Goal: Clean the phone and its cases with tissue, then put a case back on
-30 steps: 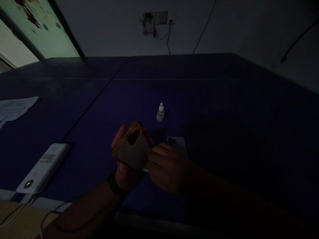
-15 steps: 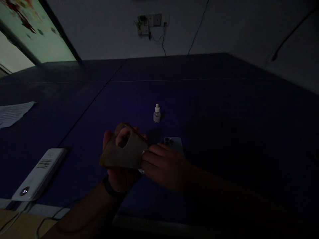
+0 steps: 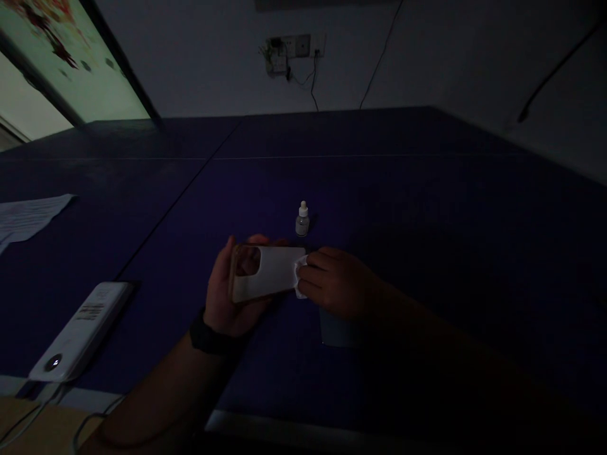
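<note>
A translucent phone case (image 3: 275,268) with a camera cutout lies lengthwise across my left hand (image 3: 232,309), whose fingers grip it along the far edge and from beneath. At the case's right end, my right hand (image 3: 339,281) pinches a small white wipe (image 3: 300,278) and presses it against the surface. Under my right hand a phone (image 3: 336,332) lies on the table, mostly hidden by the hand and shadow. Just beyond the case stands a small dropper bottle (image 3: 302,224) with a white cap, upright.
On the left a white power bank (image 3: 83,332) lies with cables (image 3: 45,404) running from its near end. Farther left is a printed sheet (image 3: 33,218). The table (image 3: 403,183) is covered in dark blue and meets a wall with sockets (image 3: 296,47).
The phone case has turned from tilted to nearly level and moved right and up. My right hand has shifted right and up with the wipe, now covering the phone's camera end.
</note>
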Available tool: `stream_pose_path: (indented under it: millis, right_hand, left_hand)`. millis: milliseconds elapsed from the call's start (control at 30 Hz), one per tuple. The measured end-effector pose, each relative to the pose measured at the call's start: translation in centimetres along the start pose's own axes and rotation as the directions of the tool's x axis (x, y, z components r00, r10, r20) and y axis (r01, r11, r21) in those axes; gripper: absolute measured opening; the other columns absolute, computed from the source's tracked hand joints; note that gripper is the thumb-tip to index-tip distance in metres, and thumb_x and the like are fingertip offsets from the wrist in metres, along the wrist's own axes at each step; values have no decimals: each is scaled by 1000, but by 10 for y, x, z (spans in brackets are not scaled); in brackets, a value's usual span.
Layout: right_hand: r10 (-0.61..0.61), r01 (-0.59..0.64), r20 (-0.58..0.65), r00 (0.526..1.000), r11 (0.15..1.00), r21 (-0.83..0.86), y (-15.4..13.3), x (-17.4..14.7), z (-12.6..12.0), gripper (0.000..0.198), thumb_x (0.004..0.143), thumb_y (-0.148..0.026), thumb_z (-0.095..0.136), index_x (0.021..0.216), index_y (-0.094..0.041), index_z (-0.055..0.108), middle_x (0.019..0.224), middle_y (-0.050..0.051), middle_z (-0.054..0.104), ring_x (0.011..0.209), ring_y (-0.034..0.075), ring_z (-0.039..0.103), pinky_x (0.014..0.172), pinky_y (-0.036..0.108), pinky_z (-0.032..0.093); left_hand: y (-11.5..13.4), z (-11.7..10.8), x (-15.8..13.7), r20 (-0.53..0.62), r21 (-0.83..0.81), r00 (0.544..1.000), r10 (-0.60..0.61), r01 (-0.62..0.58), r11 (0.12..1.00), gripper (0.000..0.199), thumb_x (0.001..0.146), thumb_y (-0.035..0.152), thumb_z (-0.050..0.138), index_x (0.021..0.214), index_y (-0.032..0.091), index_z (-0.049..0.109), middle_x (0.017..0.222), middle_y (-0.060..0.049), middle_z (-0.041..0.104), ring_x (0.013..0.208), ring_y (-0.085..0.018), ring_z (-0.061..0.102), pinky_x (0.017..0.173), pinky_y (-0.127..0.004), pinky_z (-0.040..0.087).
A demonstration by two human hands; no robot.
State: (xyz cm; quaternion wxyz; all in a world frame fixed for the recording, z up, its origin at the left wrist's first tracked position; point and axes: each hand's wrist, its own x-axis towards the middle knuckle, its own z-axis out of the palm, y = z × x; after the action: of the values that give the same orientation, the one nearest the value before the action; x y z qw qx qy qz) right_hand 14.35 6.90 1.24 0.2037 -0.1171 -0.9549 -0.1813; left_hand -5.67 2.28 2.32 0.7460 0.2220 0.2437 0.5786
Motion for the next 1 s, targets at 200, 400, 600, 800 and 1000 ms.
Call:
stream_pose_path:
  millis: [200, 400, 600, 800, 1000]
  right_hand:
    - [13, -11, 95, 995, 1000, -16, 8, -5, 3, 23, 101, -17, 57, 81, -19, 67, 86, 5, 70, 83, 20, 54, 68, 35, 33]
    - [48, -66, 92, 995, 978, 199, 12, -7, 3, 22, 101, -12, 52, 87, -14, 68, 88, 7, 68, 84, 20, 57, 71, 32, 45]
    - [179, -172, 24, 984, 887, 428, -1, -2, 6, 17, 95, -14, 60, 111, -13, 66, 108, 11, 70, 97, 24, 61, 84, 38, 55]
    - [117, -114, 25, 993, 853, 509, -7, -2, 1, 40, 81, -10, 70, 121, -9, 62, 122, 17, 65, 114, 28, 58, 96, 43, 54]
    - [212, -183, -34, 977, 904, 387, 8, -4, 10, 20, 96, -9, 54, 112, -12, 66, 111, 14, 70, 96, 24, 60, 83, 40, 55]
  left_hand:
    - [-1, -5, 5, 85, 11, 985, -151, 151, 988, 18, 84, 36, 64, 95, 22, 68, 116, -7, 71, 102, -26, 67, 81, -40, 59]
    - [-8, -12, 6, 62, 49, 980, -189, 187, 981, 46, 78, 38, 66, 120, 20, 68, 127, -7, 68, 105, -23, 65, 86, -34, 56]
    - [-14, -6, 3, 86, 57, 986, -143, 139, 989, 49, 88, 44, 61, 130, 19, 65, 132, -7, 66, 105, -19, 64, 90, -28, 50]
    - [-14, 0, 0, 80, -2, 991, -107, 108, 994, 46, 80, 34, 61, 124, 21, 64, 119, -5, 69, 96, -18, 64, 85, -27, 50]
    - [-12, 4, -2, 96, -4, 993, -62, 63, 998, 41, 76, 30, 60, 116, 23, 67, 121, -3, 68, 101, -19, 64, 92, -30, 49]
